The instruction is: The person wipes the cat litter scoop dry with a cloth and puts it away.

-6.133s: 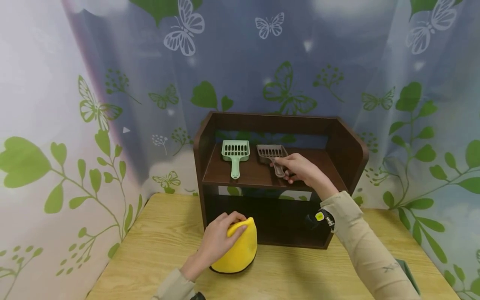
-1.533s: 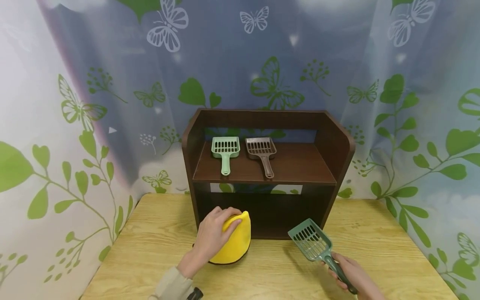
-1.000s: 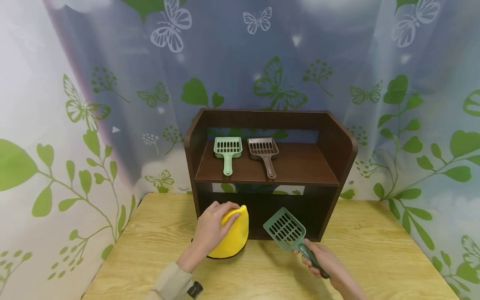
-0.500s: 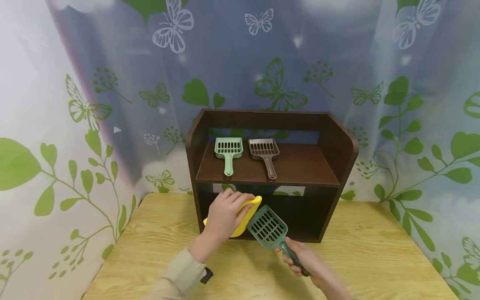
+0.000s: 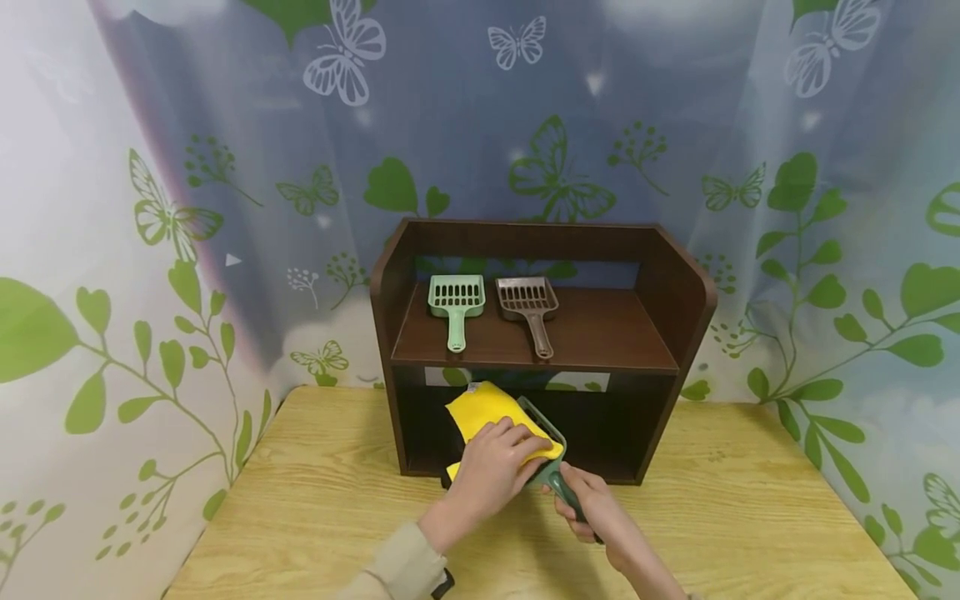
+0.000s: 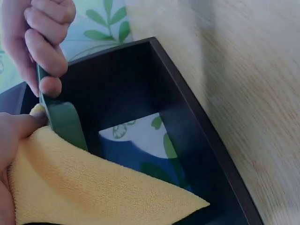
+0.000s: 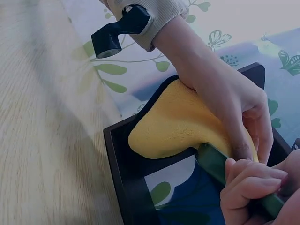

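In the head view my right hand [image 5: 600,510] grips the handle of a dark green slotted litter scoop [image 5: 566,492], its head pointing up and away in front of the shelf's lower opening. Bunched in my left hand [image 5: 491,471] is a yellow cloth [image 5: 487,408] with a dark edge. The cloth lies over the scoop's head and hides most of its slots. Close up in the left wrist view, the left thumb pinches the cloth [image 6: 93,183] against the scoop [image 6: 68,124] near the handle. From the right wrist, the cloth [image 7: 173,122] drapes around the scoop's near end.
A dark brown two-tier shelf [image 5: 660,333] stands at the back of the wooden table [image 5: 315,500]. On its upper board lie a light green litter scoop [image 5: 457,308] and a brown litter scoop [image 5: 534,312], handles forward. A printed curtain [image 5: 465,108] hangs behind.
Earlier my right hand touched the brown scoop, then brought in the dark green one from the right. My left hand has lifted the cloth and moved right, laying it onto the dark green scoop.
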`<state>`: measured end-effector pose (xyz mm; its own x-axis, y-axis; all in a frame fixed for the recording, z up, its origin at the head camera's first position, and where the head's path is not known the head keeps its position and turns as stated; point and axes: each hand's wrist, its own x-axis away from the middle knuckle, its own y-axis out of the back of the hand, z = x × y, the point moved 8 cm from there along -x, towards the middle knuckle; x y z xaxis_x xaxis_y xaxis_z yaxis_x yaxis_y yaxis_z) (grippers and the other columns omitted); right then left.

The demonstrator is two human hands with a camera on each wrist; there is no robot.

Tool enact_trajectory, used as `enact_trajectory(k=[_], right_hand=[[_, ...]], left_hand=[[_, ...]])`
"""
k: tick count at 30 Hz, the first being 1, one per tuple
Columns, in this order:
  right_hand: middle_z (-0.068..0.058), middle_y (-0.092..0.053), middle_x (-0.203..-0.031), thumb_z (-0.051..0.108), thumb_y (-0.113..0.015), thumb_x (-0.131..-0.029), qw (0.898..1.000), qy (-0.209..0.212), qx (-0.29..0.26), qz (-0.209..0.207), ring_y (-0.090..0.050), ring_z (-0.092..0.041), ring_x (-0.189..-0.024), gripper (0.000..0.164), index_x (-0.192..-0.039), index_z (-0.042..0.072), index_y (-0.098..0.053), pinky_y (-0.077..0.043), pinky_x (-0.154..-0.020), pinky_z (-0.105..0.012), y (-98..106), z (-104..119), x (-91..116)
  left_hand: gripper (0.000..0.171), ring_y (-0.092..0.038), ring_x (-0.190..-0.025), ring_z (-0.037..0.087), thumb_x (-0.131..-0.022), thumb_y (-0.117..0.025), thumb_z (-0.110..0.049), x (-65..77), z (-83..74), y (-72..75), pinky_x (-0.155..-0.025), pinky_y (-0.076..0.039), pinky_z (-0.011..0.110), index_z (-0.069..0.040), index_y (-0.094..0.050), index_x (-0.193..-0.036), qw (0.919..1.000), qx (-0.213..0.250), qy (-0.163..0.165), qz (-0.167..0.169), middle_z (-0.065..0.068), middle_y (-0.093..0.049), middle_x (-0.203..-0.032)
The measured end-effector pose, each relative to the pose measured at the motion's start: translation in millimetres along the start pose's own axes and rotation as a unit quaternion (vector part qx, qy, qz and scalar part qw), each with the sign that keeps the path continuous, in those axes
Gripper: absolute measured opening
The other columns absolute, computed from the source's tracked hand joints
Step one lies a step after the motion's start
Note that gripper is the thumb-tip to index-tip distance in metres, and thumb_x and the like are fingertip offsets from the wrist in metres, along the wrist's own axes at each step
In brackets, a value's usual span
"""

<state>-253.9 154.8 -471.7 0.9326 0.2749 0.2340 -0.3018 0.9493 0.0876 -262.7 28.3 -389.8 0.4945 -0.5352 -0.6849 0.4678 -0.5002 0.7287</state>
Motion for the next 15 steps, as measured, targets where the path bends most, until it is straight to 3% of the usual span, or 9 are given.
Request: enact_trajectory(k=[8, 12, 15], right_hand=[[0.005, -0.042, -0.064, 0.041, -0.036, -0.111, 1.0, 0.01, 0.001, 0.003, -0.028, -0.005, -0.046, 0.047, -0.107, 0.001, -0.06, -0.027, -0.044, -0.018, -6, 1, 2], [0.005, -0.041, -0.064, 0.042, -0.036, -0.11, 1.0, 0.008, 0.002, -0.002, -0.026, -0.004, -0.045, 0.048, -0.106, 0.001, -0.06, -0.026, -0.044, -0.019, -7, 1, 3], [0.005, -0.041, -0.064, 0.04, -0.035, -0.111, 1.0, 0.007, 0.003, -0.009, -0.025, -0.005, -0.045, 0.047, -0.106, 0.001, -0.06, -0.026, -0.043, -0.019, -6, 1, 4]], left_hand=[[0.019, -0.056, -0.081, 0.01, -0.083, -0.086, -0.024, -6.2, 1.7, -1.6, -0.069, -0.045, 0.022, -0.024, -0.081, -0.101, 0.9976, -0.063, -0.019, -0.022, -0.008, -0.072, -0.093], [0.02, -0.059, -0.083, 0.013, -0.081, -0.087, -0.025, -9.6, 11.3, -0.2, -0.07, -0.047, 0.023, -0.022, -0.08, -0.1, 0.9949, -0.093, -0.005, -0.04, -0.006, -0.071, -0.091], [0.021, -0.059, -0.085, 0.013, -0.083, -0.086, -0.026, -10.5, 14.4, -2.2, -0.072, -0.047, 0.024, -0.021, -0.08, -0.102, 0.9954, -0.09, 0.003, -0.032, -0.005, -0.069, -0.092]])
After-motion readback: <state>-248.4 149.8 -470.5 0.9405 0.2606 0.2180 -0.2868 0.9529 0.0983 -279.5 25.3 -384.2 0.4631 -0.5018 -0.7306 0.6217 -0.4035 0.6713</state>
